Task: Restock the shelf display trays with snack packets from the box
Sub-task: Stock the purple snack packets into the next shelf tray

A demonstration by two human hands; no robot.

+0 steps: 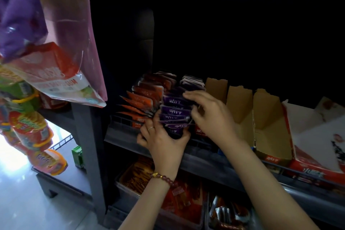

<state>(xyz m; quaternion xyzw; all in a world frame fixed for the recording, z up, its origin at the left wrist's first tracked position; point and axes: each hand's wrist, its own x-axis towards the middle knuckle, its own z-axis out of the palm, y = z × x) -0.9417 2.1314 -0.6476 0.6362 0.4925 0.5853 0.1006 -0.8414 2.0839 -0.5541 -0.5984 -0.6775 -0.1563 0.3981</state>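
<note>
Fingers of the left hand (164, 141) grip fanned purple foil snack packets (175, 113), white lettering blurred, while the right hand (212, 117) pinches their edges.

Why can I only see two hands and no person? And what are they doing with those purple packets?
There is no machine here. A person wears a camera on their head, so the one picture looks forward and down, just as their eyes do. That is why you see only arms and hands. The left hand holds a stack of purple packets from below. The right hand curls over the stack's top and side. Both hands are at a dark shelf. A row of orange packets stands to the left of the purple ones, and empty cardboard trays sit to the right. At the far left hang snack bags.
</note>
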